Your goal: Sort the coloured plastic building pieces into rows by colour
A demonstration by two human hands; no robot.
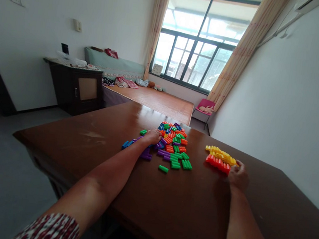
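Because the yellow row point(221, 154) and red row point(217, 164) lie side by side right of centre, the half-curled right hand point(238, 176) at their ends could skew them; the left hand point(153, 136), curled at the central pile point(176, 155), could scatter it; neither grip is clear.

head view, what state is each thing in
left hand, at the mixed pile
right hand, at one end of both rows
mixed pile, loosely spread
near green piece, lying apart
yellow row, lined up
red row, lined up beside yellow
curtains, drawn open
cabinet door, shut
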